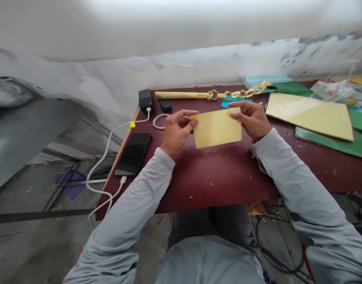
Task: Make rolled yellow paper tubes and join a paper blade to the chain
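A rectangular piece of pale yellow paper [218, 128] is held up between my two hands, above the dark red table [216, 177]. My left hand [180, 130] pinches its upper left corner between thumb and fingers. At the upper right corner, my right hand [252, 118] grips the sheet the same way. Behind the paper lies a yellow paper chain [242, 93] of linked loops, joined to or touching a long rolled yellow paper tube [181, 95]. Part of a small blue paper piece [232, 101] shows beneath the chain, near my right fingers.
On the left are a black phone [133, 154], a black power adapter [145, 100], a white cable [102, 157] and a small black case [165, 106]. Yellow sheets [314, 114] and green sheets [334, 142] lie at right. A wall [183, 67] stands behind the table.
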Demonstrator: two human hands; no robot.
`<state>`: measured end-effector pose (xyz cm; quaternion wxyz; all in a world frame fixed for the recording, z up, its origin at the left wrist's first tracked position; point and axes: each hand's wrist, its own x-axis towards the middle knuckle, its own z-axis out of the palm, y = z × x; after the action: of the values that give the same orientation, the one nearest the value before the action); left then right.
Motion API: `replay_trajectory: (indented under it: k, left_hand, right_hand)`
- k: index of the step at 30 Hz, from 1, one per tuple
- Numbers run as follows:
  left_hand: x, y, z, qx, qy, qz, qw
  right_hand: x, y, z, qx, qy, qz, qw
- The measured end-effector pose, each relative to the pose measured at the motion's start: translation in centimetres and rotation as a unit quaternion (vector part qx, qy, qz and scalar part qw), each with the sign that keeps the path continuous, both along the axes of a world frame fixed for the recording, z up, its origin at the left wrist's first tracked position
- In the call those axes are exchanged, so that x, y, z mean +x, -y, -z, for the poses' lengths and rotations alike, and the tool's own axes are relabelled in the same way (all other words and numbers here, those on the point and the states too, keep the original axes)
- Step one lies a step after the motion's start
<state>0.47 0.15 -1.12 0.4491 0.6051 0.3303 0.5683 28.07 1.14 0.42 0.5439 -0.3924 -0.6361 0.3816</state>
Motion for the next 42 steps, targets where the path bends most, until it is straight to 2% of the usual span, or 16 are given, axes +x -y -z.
replay_trajectory:
  k: [3, 5, 8, 11, 13, 17, 19, 26, 29, 31, 34, 37, 39, 42]
  left_hand:
    - [-0.2, -0.5, 0.3, -0.003, 0.030, -0.031, 0.999]
    - [-0.4, -0.7, 0.4, -0.014, 0.047, -0.043, 0.998]
    - [-0.4, -0.7, 0.4, -0.027, 0.052, -0.043, 0.997]
    - [-0.2, -0.3, 0.1, -0.052, 0.051, -0.039, 0.997]
    - [-0.1, 0.1, -0.2, -0.096, 0.047, -0.017, 0.994]
    - [0.0, 0.8, -0.5, -0.167, 0.000, 0.095, 0.981]
    - [0.0, 1.0, -0.4, -0.165, -0.014, 0.116, 0.979]
    - [-0.4, 0.9, -0.1, -0.146, -0.033, 0.129, 0.980]
    - [-0.4, 0.9, -0.1, -0.146, -0.043, 0.143, 0.978]
    - [-0.4, 0.9, -0.1, -0.146, -0.043, 0.142, 0.978]
    - [-0.3, 0.8, 0.0, -0.140, -0.035, 0.128, 0.981]
    - [0.1, 0.8, 0.0, -0.132, -0.015, 0.116, 0.984]
    - [0.5, 1.1, 0.1, -0.123, -0.005, 0.109, 0.986]
    - [1.3, 1.7, 0.2, -0.113, 0.000, 0.106, 0.988]
  right_hand:
    - [-0.3, 0.4, -0.1, -0.087, -0.045, -0.072, 0.993]
    - [-0.4, 0.6, 0.0, -0.121, -0.051, -0.096, 0.987]
    - [-0.2, 0.4, 0.3, -0.125, -0.036, -0.090, 0.987]
    - [0.1, 0.0, 0.5, -0.085, -0.022, -0.056, 0.995]
    - [0.1, -0.1, 0.5, -0.057, -0.020, -0.034, 0.998]
    - [-0.1, -0.1, 0.4, -0.025, -0.021, -0.025, 0.999]
    - [-0.2, 0.0, 0.3, -0.018, -0.019, -0.025, 0.999]
    - [-0.3, 0.0, 0.4, -0.003, -0.023, 0.001, 1.000]
    - [-0.2, -0.2, 0.4, -0.018, -0.049, 0.000, 0.999]
    - [0.1, -0.1, 0.1, -0.060, -0.081, -0.023, 0.995]
    - [0.6, 0.3, -0.6, -0.126, -0.143, -0.096, 0.977]
    - [0.4, 0.8, -0.8, -0.146, -0.177, -0.151, 0.962]
    - [-0.2, 1.1, -0.3, -0.164, -0.166, -0.154, 0.960]
    - [-1.4, 1.2, 0.9, -0.181, -0.093, -0.133, 0.970]
